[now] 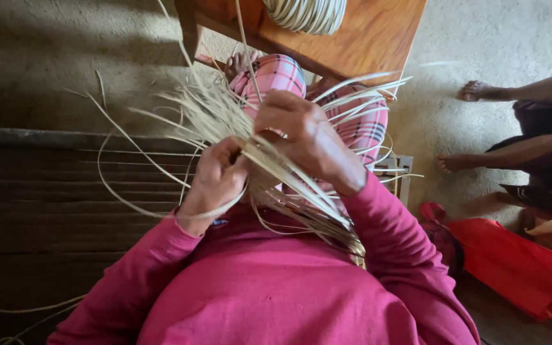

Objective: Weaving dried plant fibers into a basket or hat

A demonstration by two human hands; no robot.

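A dark slatted wooden platform fills the left of the scene, with pale concrete floor beyond it and again on the far right. At the far edge stands an orange-brown wooden desk, and on it lies a coil of pale cane, only partly in view. On the right, a red bag lies on the floor near another person's bare feet.

The person wears a pink long-sleeved top and pink checked trousers, knees pointing toward the desk. Over the lap sits the bundle of thin pale strips, gathered tight near the body and fanning out loosely to the left and the far side, some strips curling down over the platform.

The right hand is closed over the gathered part of the bundle from above, fingers curled around it. The left hand is pinched shut on a few strips just beside the right hand, thumb pressed against the fingers; exactly how many strips it has cannot be told.

These strips look very light, thin and springy: they bend in long arcs without kinking, yet a sharp fold would likely crease or split one. They look smooth, so a loose grip could let them slide lengthwise. The safest place to take hold seems to be the tight gathered section between the hands, where the strips lie parallel, not the splayed free ends.
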